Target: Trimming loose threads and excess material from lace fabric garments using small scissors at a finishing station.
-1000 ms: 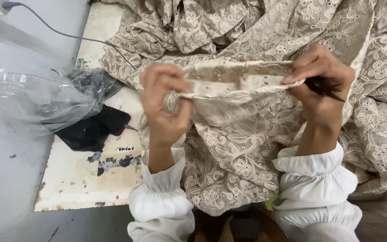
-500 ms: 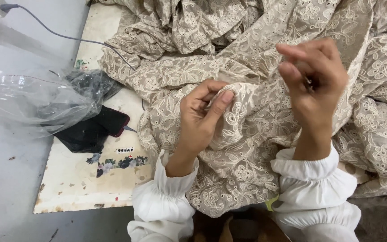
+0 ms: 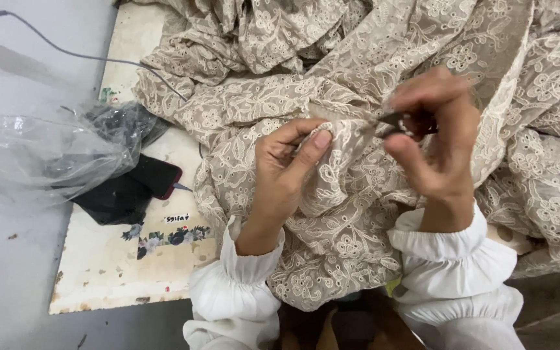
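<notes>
A large beige lace fabric [image 3: 358,78] with floral embroidery is heaped over a white table [image 3: 111,272]. My left hand [image 3: 286,168] pinches a small fold of this fabric between thumb and fingers near the middle of the view. My right hand [image 3: 435,142] is held just to the right of it, fingers closed on a small dark metal tool [image 3: 393,120], likely thread snips, whose tip points left toward the pinched fold. Both wrists wear white gathered sleeves.
A crumpled clear plastic bag [image 3: 40,152] lies at the left table edge over dark cloth [image 3: 108,198]. A dark phone [image 3: 157,176] with a cable sits beside it. A grey cord [image 3: 79,55] runs across the grey floor at top left.
My hands dropped the stretched fabric edge they held up. The left hand moved down and right to pinch a fold; the right hand lowered, turning the small tool toward it.
</notes>
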